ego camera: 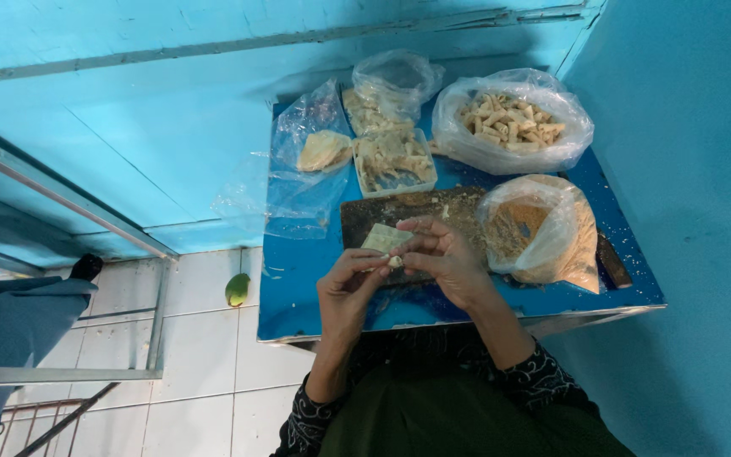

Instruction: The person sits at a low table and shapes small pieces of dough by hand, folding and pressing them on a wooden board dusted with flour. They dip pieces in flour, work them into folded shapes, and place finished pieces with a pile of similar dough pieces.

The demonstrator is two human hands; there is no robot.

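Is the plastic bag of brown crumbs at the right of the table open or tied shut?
Open. The crumb bag has its mouth spread wide toward the cutting board, and the brown crumbs show uncovered inside.

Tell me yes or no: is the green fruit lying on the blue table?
No: the green fruit lies on the white tiled floor, just left of the blue table edge.

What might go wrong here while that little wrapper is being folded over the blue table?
The thin wrapper, pinched between the left hand and right hand, might tear and drop its filling. The crumb bag gapes open beside the right hand, so a nudge may spill it. The green fruit on the floor could trip someone.
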